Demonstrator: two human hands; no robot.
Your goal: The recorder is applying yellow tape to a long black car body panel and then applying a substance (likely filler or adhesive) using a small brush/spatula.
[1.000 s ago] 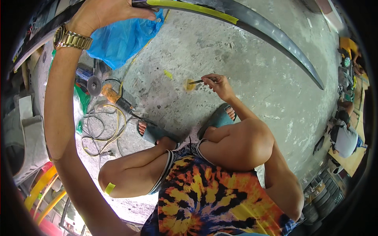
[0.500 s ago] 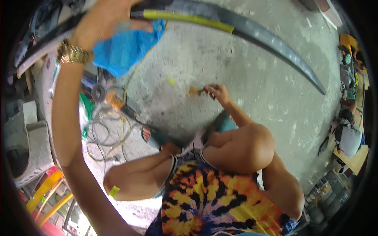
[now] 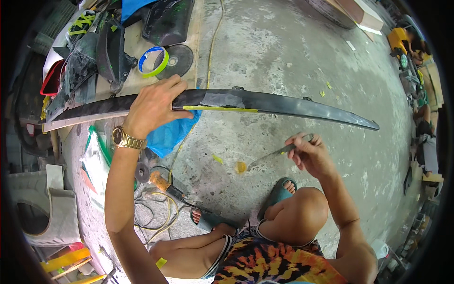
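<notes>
A long, curved black trim strip (image 3: pixel 279 104) crosses the view, with a grey patch and yellow tape along its near edge. My left hand (image 3: pixel 155 105), with a gold watch at the wrist, grips it left of the middle, thumb on the near side and fingers over the top. My right hand (image 3: pixel 308 150) is closed on a thin, flat grey scraper-like tool (image 3: pixel 270 157), below the strip and apart from it. The tool slants down and left toward a round yellow patch (image 3: pixel 241 167) on the floor; whether its tip touches I cannot tell.
Dark plastic parts (image 3: pixel 168 21), a tape roll (image 3: pixel 153 61) and a round disc (image 3: pixel 179 60) lie on a board at upper left. A blue bag (image 3: pixel 172 135) hangs below the strip. An orange-and-black power tool (image 3: pixel 165 184) and coiled cords sit near my feet. People work at far right.
The view has tilted up, bringing the bench parts in. My right hand has lifted away from the yellow patch, toward the strip, tool still held. My left hand stays on the strip.
</notes>
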